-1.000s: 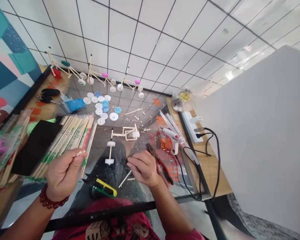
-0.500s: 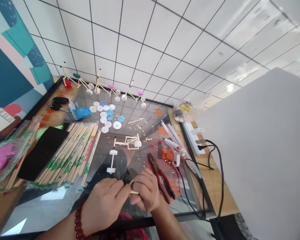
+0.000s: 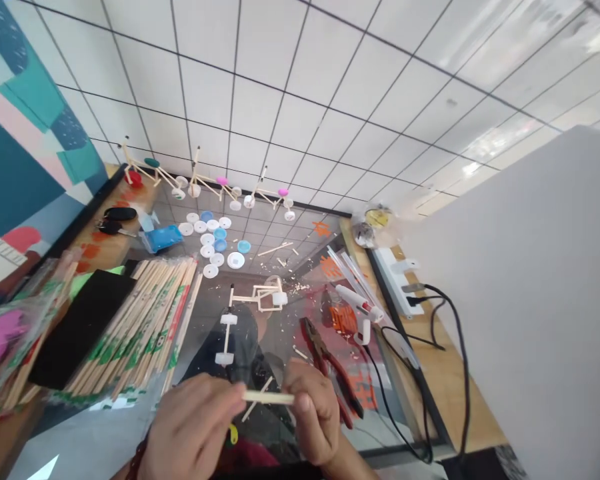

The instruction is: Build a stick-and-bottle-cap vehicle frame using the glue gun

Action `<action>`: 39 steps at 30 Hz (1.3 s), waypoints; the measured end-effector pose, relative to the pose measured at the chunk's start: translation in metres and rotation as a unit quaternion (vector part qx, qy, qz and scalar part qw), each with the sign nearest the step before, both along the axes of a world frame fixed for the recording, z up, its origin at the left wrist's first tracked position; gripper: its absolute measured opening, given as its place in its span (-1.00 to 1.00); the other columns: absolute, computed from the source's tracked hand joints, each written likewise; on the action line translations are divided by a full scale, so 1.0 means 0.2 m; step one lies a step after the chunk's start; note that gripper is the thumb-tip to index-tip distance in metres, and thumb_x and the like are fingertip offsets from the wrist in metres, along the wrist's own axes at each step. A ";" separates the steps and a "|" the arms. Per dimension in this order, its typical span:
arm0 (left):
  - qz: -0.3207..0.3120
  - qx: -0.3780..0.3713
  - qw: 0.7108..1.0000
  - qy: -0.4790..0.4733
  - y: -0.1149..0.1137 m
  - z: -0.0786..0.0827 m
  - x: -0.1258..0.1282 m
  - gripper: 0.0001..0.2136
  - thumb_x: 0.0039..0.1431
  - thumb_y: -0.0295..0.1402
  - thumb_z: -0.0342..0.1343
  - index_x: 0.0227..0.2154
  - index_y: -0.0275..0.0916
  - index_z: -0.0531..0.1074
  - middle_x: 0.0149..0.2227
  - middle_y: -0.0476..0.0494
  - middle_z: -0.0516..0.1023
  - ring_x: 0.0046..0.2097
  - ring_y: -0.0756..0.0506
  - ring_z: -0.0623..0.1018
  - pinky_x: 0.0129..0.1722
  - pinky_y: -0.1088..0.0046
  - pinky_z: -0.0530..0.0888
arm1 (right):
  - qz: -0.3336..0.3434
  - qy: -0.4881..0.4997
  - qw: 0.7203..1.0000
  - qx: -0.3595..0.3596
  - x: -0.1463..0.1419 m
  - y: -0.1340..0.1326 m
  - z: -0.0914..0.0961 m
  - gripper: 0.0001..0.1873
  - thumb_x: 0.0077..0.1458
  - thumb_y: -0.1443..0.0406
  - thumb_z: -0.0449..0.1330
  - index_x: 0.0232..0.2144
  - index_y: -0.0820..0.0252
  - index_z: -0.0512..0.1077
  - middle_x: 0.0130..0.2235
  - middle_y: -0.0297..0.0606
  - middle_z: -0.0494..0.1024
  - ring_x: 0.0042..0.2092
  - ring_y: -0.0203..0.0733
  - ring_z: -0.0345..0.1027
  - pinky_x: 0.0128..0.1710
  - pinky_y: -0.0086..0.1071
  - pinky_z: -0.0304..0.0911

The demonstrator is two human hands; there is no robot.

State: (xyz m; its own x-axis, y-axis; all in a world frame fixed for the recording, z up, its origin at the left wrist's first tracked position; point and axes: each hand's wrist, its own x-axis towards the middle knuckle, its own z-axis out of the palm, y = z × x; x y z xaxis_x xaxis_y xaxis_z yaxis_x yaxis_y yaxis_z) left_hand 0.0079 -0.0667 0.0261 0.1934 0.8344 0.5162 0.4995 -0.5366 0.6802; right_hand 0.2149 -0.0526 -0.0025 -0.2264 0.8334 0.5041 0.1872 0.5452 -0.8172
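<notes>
A short pale wooden stick [image 3: 269, 398] lies level between my two hands near the table's front edge. My left hand [image 3: 195, 423] pinches its left end, and my right hand [image 3: 313, 417] has its fingers closed around the right end. Just behind it, another thin stick [image 3: 256, 401] rests on the glass. Farther back stands a small stick frame with white wheels [image 3: 267, 298], one part joined to an axle [image 3: 227, 339] with two white caps. Red-handled pliers [image 3: 330, 367] lie beside my right hand.
Bundles of wrapped chopsticks [image 3: 135, 320] and a black sheet [image 3: 83, 330] lie left. Bottle caps [image 3: 215, 239] and a blue packet [image 3: 161, 238] sit behind. Finished stick models [image 3: 207, 177] line the far edge. A glue gun [image 3: 360, 305], its cord and a power strip [image 3: 397, 280] are right.
My hands have moved apart, and the stick between them now shows along its length, held level. Loose sticks show on the glass behind it. The view has shifted slightly.
</notes>
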 end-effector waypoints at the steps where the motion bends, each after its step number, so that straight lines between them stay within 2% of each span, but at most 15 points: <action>1: 0.012 -0.056 0.998 -0.028 0.01 -0.01 -0.01 -0.79 0.29 -0.51 0.11 -0.07 -0.14 0.48 -0.35 -0.04 0.64 -0.37 -0.02 0.61 -0.35 0.53 0.52 | -0.019 0.030 0.999 -0.041 0.00 0.00 -0.02 -0.60 0.40 0.17 -0.11 -0.51 0.11 0.18 -0.57 -0.37 0.23 -0.52 -0.27 0.16 -0.48 -0.32 0.05; 3: 0.025 -0.162 0.983 -0.085 0.03 -0.03 -0.01 -0.78 0.24 -0.40 0.21 -0.06 -0.09 0.51 -0.34 -0.01 0.64 -0.36 -0.02 0.63 -0.35 0.58 0.56 | -0.039 0.075 0.991 -0.105 0.00 -0.01 -0.05 -0.56 0.40 0.14 -0.10 -0.55 0.11 0.13 -0.59 -0.39 0.16 -0.53 -0.28 0.10 -0.50 -0.35 0.03; 5: 0.015 -0.235 0.962 -0.137 0.04 -0.05 -0.01 -0.76 0.19 -0.35 0.26 -0.07 -0.07 0.55 -0.33 -0.01 0.65 -0.36 -0.02 0.64 -0.34 0.58 0.59 | -0.042 0.096 0.986 -0.131 0.01 -0.01 -0.07 -0.54 0.41 0.14 -0.09 -0.56 0.11 0.11 -0.59 -0.40 0.14 -0.53 -0.29 0.07 -0.50 -0.36 0.02; 9: 0.007 -0.315 0.929 -0.193 0.03 -0.06 0.01 -0.74 0.15 -0.30 0.28 -0.08 -0.08 0.62 -0.27 -0.08 0.71 -0.30 -0.07 0.68 -0.27 0.52 0.63 | -0.033 0.022 0.995 -0.090 0.02 0.02 -0.03 -0.57 0.41 0.16 -0.08 -0.54 0.11 0.18 -0.56 -0.37 0.22 -0.50 -0.28 0.14 -0.46 -0.35 0.07; 12: 0.019 -0.370 0.904 -0.214 0.03 -0.05 0.00 -0.80 0.17 -0.23 0.27 -0.18 -0.12 0.66 -0.32 -0.12 0.72 -0.36 -0.09 0.69 -0.33 0.49 0.63 | -0.014 -0.054 0.998 -0.042 0.03 0.04 0.02 -0.60 0.40 0.17 -0.08 -0.50 0.11 0.23 -0.53 -0.34 0.30 -0.48 -0.27 0.18 -0.44 -0.34 0.09; 15: 0.031 -0.426 0.870 -0.247 0.02 -0.07 0.00 -0.80 0.14 -0.15 0.29 -0.30 -0.16 0.66 -0.41 -0.12 0.70 -0.44 -0.08 0.65 -0.42 0.48 0.61 | -0.020 -0.059 0.997 -0.055 0.02 0.05 0.02 -0.60 0.39 0.14 -0.05 -0.50 0.11 0.24 -0.53 -0.35 0.31 -0.48 -0.28 0.19 -0.44 -0.37 0.11; 19: 0.012 -0.480 0.830 -0.284 0.02 -0.08 0.01 -0.76 0.13 -0.10 0.29 -0.37 -0.20 0.61 -0.47 -0.08 0.65 -0.49 -0.04 0.59 -0.44 0.49 0.57 | -0.012 -0.011 0.993 -0.115 0.01 0.06 0.01 -0.57 0.37 0.04 0.03 -0.49 0.13 0.29 -0.52 -0.38 0.33 -0.49 -0.33 0.20 -0.45 -0.42 0.16; 23: -0.043 -0.524 0.808 -0.265 0.02 -0.03 0.04 -0.72 0.19 -0.10 0.23 -0.42 -0.22 0.56 -0.48 -0.08 0.62 -0.49 -0.01 0.55 -0.41 0.51 0.52 | 0.000 -0.028 0.989 -0.143 0.01 0.07 0.02 -0.51 0.37 -0.04 0.02 -0.47 0.16 0.34 -0.52 -0.38 0.37 -0.49 -0.36 0.20 -0.46 -0.44 0.19; 29: -0.137 -0.608 0.747 -0.230 0.06 0.01 0.03 -0.70 0.14 -0.07 0.27 -0.41 -0.25 0.57 -0.40 -0.20 0.68 -0.44 -0.07 0.61 -0.38 0.43 0.58 | 0.078 -0.026 0.970 -0.228 0.03 0.09 0.02 -0.49 0.31 -0.08 0.10 -0.50 0.16 0.31 -0.57 -0.46 0.30 -0.52 -0.40 0.11 -0.51 -0.49 0.11; 31: -0.147 -0.616 0.739 -0.230 0.06 0.00 0.03 -0.69 0.14 -0.06 0.27 -0.39 -0.24 0.62 -0.35 -0.24 0.71 -0.42 -0.09 0.63 -0.35 0.41 0.60 | 0.099 -0.016 0.960 -0.262 0.04 0.09 0.02 -0.50 0.30 -0.07 0.11 -0.50 0.16 0.31 -0.56 -0.46 0.29 -0.51 -0.40 0.11 -0.50 -0.49 0.11; 35: -0.161 -0.655 0.697 -0.243 0.05 -0.05 0.04 -0.71 0.12 -0.09 0.30 -0.38 -0.26 0.65 -0.40 -0.23 0.69 -0.46 -0.06 0.62 -0.41 0.45 0.59 | 0.138 0.015 0.942 -0.306 0.04 0.10 0.02 -0.54 0.31 0.00 0.14 -0.50 0.18 0.33 -0.54 -0.46 0.31 -0.50 -0.41 0.13 -0.48 -0.50 0.12; 39: -0.130 -0.656 0.676 -0.310 0.04 -0.06 0.05 -0.72 0.08 -0.11 0.36 -0.36 -0.26 0.62 -0.42 -0.15 0.68 -0.47 -0.02 0.62 -0.45 0.52 0.58 | 0.146 0.068 0.928 -0.336 0.02 0.09 0.01 -0.60 0.19 -0.01 0.29 -0.43 0.18 0.40 -0.52 -0.46 0.39 -0.49 -0.41 0.23 -0.46 -0.50 0.21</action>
